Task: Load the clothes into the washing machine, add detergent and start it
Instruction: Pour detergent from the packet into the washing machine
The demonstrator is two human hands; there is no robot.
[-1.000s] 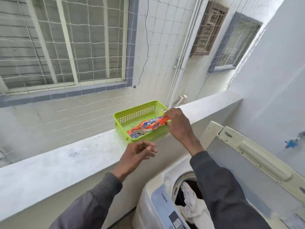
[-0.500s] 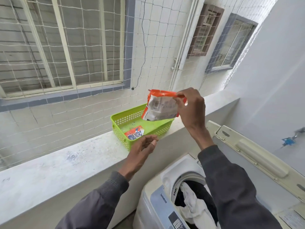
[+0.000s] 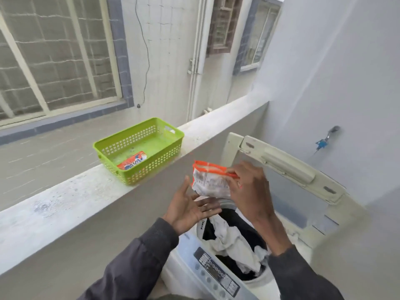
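Just above the open washing machine [image 3: 216, 276], the right hand [image 3: 249, 187] pinches the detergent sachet [image 3: 207, 182] by its top edge, left hand [image 3: 190, 211] spread beneath.

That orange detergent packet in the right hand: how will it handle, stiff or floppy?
Probably floppy: the detergent packet hangs crumpled from the right hand, pinched at its orange top edge. Likely light, since a fingertip pinch alone carries it. Its plastic film may be slippery, so the open left hand just below seems prudent.
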